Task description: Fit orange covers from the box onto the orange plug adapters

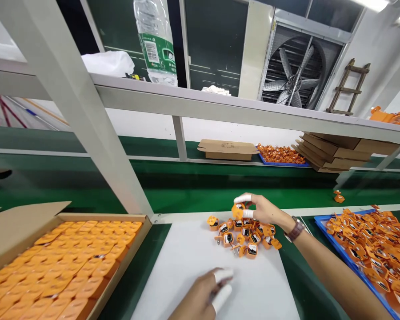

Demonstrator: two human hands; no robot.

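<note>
My right hand [260, 210] reaches to the far edge of a white sheet [176, 271], its white-covered thumb and finger pinching a small orange plastic case [238, 210]. Beneath and around it lies a cluster of similar orange cases [245, 234], many with lids up and black and white parts visible inside. My left hand [205, 291] is over the near part of the sheet, slightly blurred. Its white-covered thumb and finger are apart, with nothing seen between them.
On the left, an open carton [146, 231] holds rows of closed orange cases. To the right, a blue tray [346, 255] is heaped with open ones. A shelf [220, 104] with a water bottle [158, 51] crosses above. Flattened cartons [340, 155] lie behind.
</note>
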